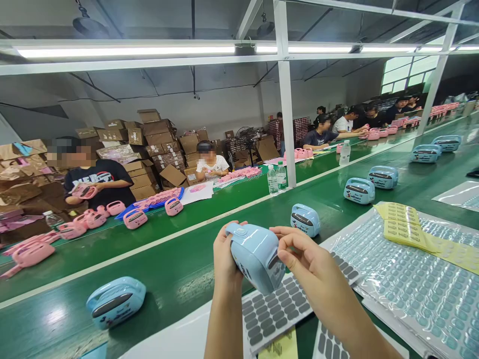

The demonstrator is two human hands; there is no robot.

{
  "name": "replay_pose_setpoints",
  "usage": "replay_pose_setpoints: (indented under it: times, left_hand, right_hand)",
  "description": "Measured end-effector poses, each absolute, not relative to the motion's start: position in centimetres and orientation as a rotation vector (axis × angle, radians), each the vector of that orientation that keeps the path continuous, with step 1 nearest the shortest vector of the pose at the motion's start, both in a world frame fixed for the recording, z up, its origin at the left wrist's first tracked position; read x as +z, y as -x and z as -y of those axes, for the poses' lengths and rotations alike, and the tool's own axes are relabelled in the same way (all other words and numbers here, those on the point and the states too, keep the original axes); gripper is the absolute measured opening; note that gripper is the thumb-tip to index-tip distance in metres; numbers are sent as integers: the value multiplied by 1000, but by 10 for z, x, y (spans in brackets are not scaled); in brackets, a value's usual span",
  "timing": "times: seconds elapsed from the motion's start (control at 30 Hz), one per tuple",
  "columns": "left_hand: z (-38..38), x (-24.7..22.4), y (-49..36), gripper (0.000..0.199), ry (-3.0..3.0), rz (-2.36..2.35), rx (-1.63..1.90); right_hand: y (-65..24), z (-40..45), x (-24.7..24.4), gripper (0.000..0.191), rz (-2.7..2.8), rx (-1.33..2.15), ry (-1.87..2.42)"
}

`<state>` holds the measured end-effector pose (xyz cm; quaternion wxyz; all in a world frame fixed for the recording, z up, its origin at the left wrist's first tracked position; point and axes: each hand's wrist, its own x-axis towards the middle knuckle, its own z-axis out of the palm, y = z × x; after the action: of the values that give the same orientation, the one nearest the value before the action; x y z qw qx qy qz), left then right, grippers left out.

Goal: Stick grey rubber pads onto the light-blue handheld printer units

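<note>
A light-blue rounded plastic device (256,254) with a carry handle is held tilted above the near side of the green table. My left hand (226,259) is closed around its left side. The fingers of my right hand (309,257) are bent together in a pinch at the device's right end, by a dark oval panel; whatever sits between the fingertips is too small to make out. Below both hands lies a white sheet of grey oval stickers (267,316), partly overlapping a yellow label sheet (282,346).
Blue devices of the same shape stand at left (116,302) and along the belt (305,219). Clear sticker sheets (419,264) with yellow labels (406,227) lie right. A white post (285,99) rises ahead near water bottles (272,179). Across, people handle pink devices (135,218).
</note>
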<state>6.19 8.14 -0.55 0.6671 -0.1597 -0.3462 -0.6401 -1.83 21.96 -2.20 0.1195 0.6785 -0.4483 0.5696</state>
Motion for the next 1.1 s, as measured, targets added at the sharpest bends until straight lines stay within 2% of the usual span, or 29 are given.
replay_pose_setpoints:
  times: [0.27, 0.5, 1.0, 1.1]
  left_hand:
    - [-79, -6, -59, 74, 363, 786, -1430]
    - [-83, -4, -63, 74, 339, 748, -1516]
    - [-84, -4, -65, 74, 362, 736, -1493]
    - [-83, -5, -65, 70, 358, 732, -1492]
  right_hand:
    - [25, -218, -25, 36, 1207, 1636, -1975]
    - [15, -219, -21, 37, 1011, 1567, -1823]
    - [18, -217, -31, 38, 1222, 1606, -1911]
    - [19, -215, -33, 33, 1171, 1618, -1902]
